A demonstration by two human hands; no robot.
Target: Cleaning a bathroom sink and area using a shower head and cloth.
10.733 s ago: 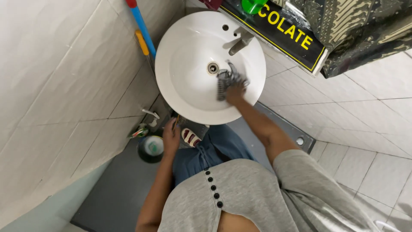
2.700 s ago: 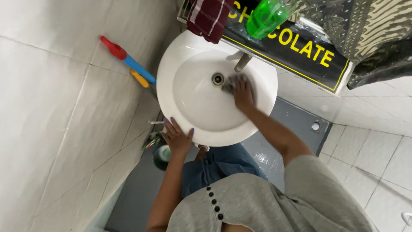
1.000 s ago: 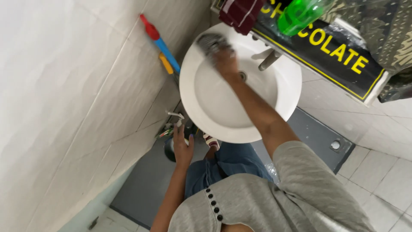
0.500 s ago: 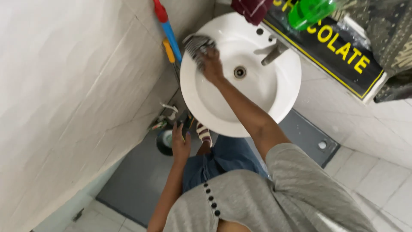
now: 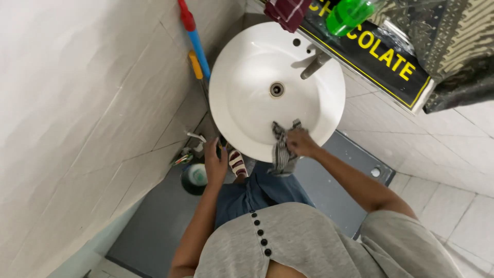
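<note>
A round white washbasin (image 5: 247, 67) with a metal tap (image 5: 314, 64) and a drain (image 5: 277, 89) fills the upper middle. My right hand (image 5: 301, 144) is closed on a grey checked cloth (image 5: 281, 149) pressed against the basin's near rim, and part of the cloth hangs over the edge. My left hand (image 5: 215, 162) hangs below the basin's left side, fingers loosely spread, holding nothing.
White tiled walls stand on the left and right. A red, blue and yellow handled tool (image 5: 194, 41) leans on the left wall. A dark shelf (image 5: 381, 56) behind the tap carries a green bottle (image 5: 347, 13) and a dark red cloth (image 5: 288, 10). A small bucket (image 5: 195, 177) sits on the grey floor.
My right hand has carried the cloth from the basin's far left rim, near the tool handle, down to the near rim. My left hand stays low beside the basin.
</note>
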